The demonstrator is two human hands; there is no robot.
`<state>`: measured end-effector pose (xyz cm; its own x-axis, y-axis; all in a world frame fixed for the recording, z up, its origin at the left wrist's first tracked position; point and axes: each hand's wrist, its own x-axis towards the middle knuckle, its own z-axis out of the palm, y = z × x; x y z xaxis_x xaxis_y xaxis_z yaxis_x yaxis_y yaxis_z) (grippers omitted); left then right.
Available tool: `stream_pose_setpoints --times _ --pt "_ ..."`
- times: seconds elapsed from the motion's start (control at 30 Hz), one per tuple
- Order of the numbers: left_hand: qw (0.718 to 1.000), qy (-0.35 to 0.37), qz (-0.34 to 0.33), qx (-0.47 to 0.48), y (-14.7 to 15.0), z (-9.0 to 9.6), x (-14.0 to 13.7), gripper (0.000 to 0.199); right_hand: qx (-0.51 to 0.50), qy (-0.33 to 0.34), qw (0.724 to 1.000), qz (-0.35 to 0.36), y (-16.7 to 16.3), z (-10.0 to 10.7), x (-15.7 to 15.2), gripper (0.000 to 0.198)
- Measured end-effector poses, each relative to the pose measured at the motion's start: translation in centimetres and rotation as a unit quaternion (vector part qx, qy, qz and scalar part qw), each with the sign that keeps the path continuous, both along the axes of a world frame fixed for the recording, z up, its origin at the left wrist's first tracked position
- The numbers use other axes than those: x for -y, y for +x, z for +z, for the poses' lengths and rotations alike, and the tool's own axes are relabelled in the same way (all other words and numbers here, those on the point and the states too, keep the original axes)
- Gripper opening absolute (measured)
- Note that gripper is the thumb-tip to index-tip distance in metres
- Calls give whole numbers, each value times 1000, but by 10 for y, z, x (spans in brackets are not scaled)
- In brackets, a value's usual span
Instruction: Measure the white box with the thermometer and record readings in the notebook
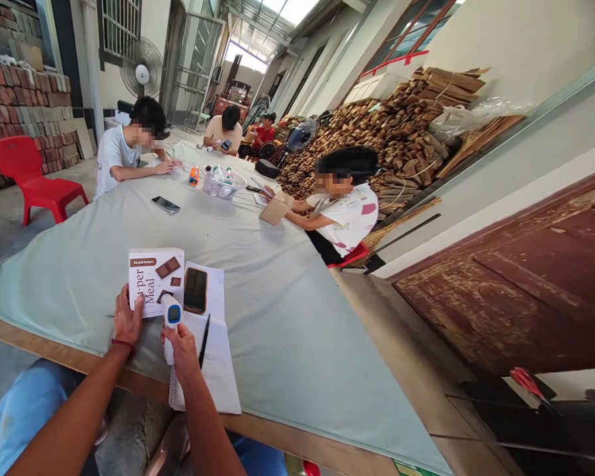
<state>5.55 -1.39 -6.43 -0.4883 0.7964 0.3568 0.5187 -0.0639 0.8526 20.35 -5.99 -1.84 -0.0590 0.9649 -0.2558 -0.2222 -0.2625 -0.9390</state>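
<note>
In the head view, with clock directions read from the box, the left hand (129, 317) gripped the white box (156, 274) at its seven o'clock corner, thumb across the printed front. The box was above the near side of the cloth-covered bench (287, 330); whether it rested on the cloth could not be told. At five o'clock the right hand (181, 344) was wrapped around the handle of a white handheld device (174, 314) with a blue-ringed screen. The device's head overlapped the box's lower edge in this view; contact could not be made out.

Between three and four o'clock a dark phone (195, 289) lay on the white paper (223, 377), close beside the box. A black pen (205, 340) lay on that paper, at the right hand's three o'clock.

Farther off, at twelve o'clock, another phone (166, 205) lay on the bench. Between one and two stood a clear basin (223, 190) containing bottles. A person in a pale shirt (116, 155) sat at eleven, and a person in a white patterned shirt (352, 218) sat between two and three, near the woodpile (396, 125). A red chair (34, 175) stood at ten.
</note>
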Motion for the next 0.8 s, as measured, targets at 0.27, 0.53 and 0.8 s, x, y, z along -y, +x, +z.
stream_pose_setpoints --times 0.27,0.53,0.8 --pt "1000 -25 0 -3 3 3 0 70 -25 -3 1000 7 3 5 1 21" --pt "998 52 26 17 6 6 0 97 52 61 996 -26 43 26 30 26" --pt "997 21 69 1 6 15 -3 99 136 37 970 -197 109 13 50 55"
